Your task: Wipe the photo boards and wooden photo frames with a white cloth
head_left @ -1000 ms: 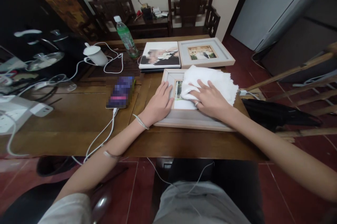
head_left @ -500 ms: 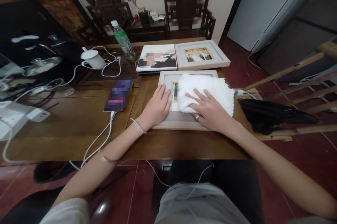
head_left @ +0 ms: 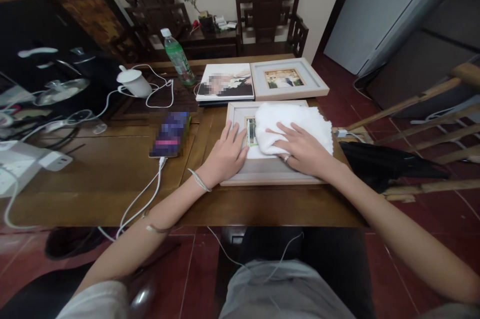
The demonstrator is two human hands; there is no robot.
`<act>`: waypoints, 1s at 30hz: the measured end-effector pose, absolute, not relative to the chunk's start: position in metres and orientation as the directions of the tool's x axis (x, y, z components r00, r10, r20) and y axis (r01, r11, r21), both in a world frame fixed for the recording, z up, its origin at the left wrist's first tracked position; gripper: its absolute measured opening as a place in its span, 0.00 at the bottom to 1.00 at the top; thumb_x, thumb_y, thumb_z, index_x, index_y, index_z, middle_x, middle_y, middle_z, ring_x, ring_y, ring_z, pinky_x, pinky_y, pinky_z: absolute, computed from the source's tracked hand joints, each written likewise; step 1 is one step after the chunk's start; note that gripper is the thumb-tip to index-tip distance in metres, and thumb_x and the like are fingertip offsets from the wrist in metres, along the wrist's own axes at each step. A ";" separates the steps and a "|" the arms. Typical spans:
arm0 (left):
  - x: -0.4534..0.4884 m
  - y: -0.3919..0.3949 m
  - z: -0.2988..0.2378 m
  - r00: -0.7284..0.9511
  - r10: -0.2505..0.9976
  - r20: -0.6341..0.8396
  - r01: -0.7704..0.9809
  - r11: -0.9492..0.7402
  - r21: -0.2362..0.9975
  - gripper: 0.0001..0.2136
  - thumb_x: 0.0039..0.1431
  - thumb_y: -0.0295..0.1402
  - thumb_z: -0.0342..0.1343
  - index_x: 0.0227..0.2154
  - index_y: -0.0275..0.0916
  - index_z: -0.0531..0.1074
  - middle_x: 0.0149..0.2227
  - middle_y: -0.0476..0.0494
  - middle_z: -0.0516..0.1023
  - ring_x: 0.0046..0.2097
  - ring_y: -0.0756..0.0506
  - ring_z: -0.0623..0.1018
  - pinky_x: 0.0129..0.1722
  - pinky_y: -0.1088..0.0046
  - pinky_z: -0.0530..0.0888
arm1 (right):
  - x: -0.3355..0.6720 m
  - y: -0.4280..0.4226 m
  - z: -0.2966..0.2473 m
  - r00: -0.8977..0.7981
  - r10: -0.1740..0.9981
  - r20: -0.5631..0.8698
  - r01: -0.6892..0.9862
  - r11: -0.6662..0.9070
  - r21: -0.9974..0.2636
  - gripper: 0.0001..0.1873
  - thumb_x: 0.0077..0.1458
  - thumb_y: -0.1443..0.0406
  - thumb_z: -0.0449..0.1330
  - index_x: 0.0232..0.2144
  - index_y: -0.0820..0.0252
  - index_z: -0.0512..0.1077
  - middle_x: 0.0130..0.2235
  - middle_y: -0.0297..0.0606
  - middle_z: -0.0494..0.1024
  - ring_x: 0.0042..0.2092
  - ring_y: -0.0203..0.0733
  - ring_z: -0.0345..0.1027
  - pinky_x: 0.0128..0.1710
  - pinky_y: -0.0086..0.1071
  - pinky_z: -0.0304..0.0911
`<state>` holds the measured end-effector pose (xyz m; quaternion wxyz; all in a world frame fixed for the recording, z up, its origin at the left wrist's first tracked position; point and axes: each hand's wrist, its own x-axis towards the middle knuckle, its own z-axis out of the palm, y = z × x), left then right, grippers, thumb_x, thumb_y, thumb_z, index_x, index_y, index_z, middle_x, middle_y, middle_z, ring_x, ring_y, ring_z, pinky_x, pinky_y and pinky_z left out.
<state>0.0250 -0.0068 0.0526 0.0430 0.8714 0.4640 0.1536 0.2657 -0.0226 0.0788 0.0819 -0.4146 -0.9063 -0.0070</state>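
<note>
So the surface point(head_left: 97, 179) is brown wood, kinda glossy, with plank seams. Near edge, right of middle: a rectangular pale-wood picture frame with a light inner border point(head_left: 264, 166), lying flat. Left of that there's a phone with a blurred purple-and-pink screen point(head_left: 170, 134), white cable plugged in. Way over left, a chunky white plastic power strip point(head_left: 18, 169). Toward the back sit a lidded white mug point(head_left: 134, 83) and a green-labelled clear plastic bottle with a white cap point(head_left: 180, 61), both upright.

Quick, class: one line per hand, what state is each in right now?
Left hand: open, on the left side of the near picture frame.
Right hand: open, spread over the white cloth on that frame.
</note>
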 end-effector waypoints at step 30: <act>0.017 0.010 0.033 0.492 0.810 0.319 0.728 -0.584 0.359 0.21 0.65 0.28 0.38 0.60 0.31 0.57 0.63 0.28 0.59 0.68 0.35 0.50 0.61 0.43 0.59 | 0.264 0.024 0.091 -0.557 0.829 0.052 0.830 0.556 0.038 0.25 0.55 0.73 0.50 0.55 0.61 0.66 0.64 0.47 0.61 0.66 0.60 0.44 0.60 0.65 0.41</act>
